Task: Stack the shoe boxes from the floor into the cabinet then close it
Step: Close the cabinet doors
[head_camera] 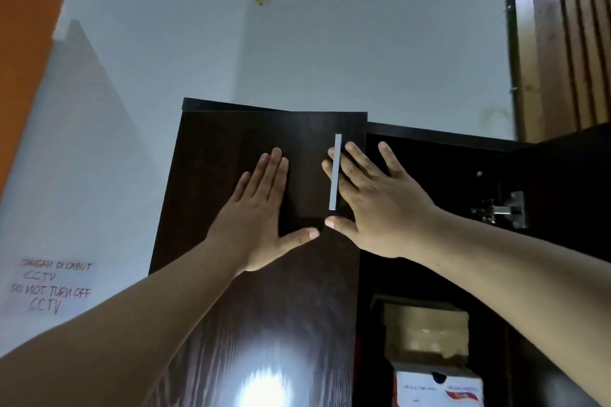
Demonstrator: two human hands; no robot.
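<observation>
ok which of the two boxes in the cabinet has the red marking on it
The lower box, white with a red marking on its front. The upper box above it is plain brown cardboard with no red.

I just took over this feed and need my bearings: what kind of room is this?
Probably an indoor back room or storeroom. A tall dark wood cabinet holds stacked shoe boxes, a handwritten CCTV notice is taped to the plain painted wall, and a wooden door stands at right.
</observation>
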